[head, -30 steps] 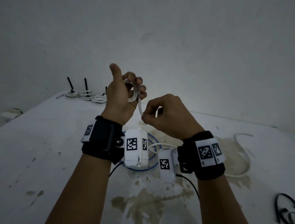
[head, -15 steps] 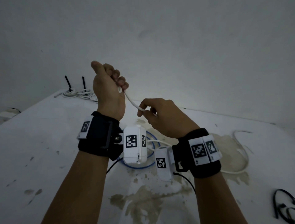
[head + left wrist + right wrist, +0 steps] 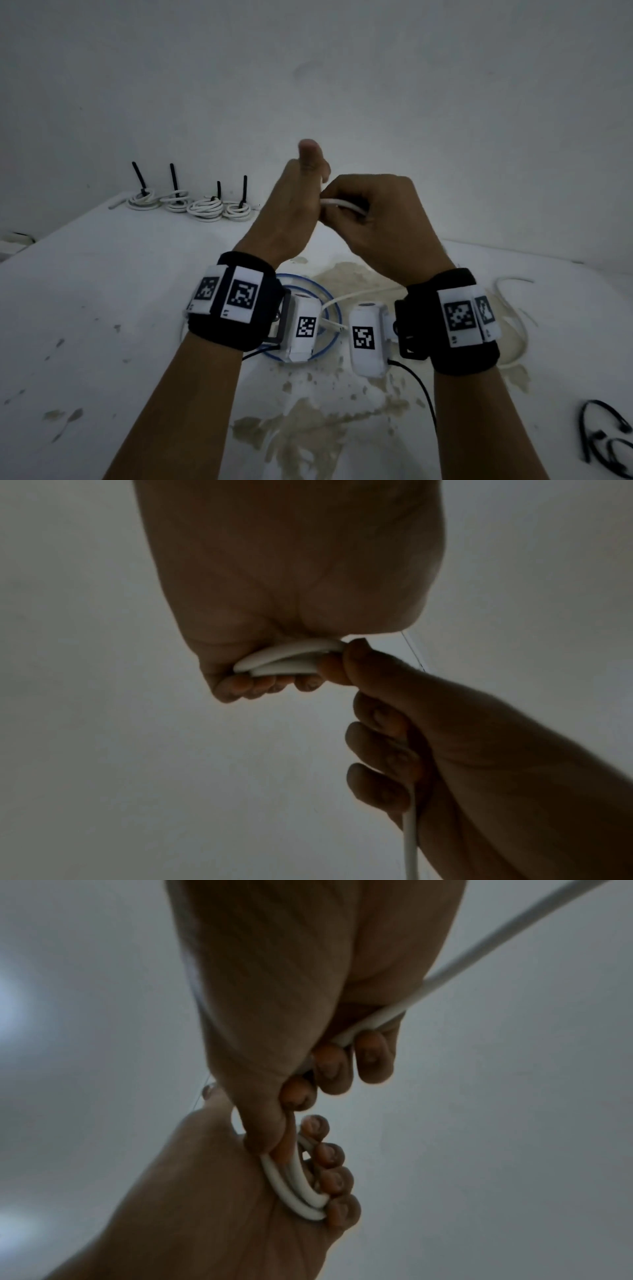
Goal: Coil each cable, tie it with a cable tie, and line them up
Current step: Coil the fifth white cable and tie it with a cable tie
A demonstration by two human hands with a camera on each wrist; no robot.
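The left hand (image 3: pixel 291 205), thumb up, holds two loops of the white cable (image 3: pixel 298 1191) in curled fingers (image 3: pixel 337 1183), while the right hand (image 3: pixel 380 219), touching it, pinches the free run trailing down toward the worktop (image 3: pixel 102 274).

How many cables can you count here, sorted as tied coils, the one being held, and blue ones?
Tied white coils: 4
White cable gripped by left hand and right hand: 1
Blue cable: 1
Total: 6
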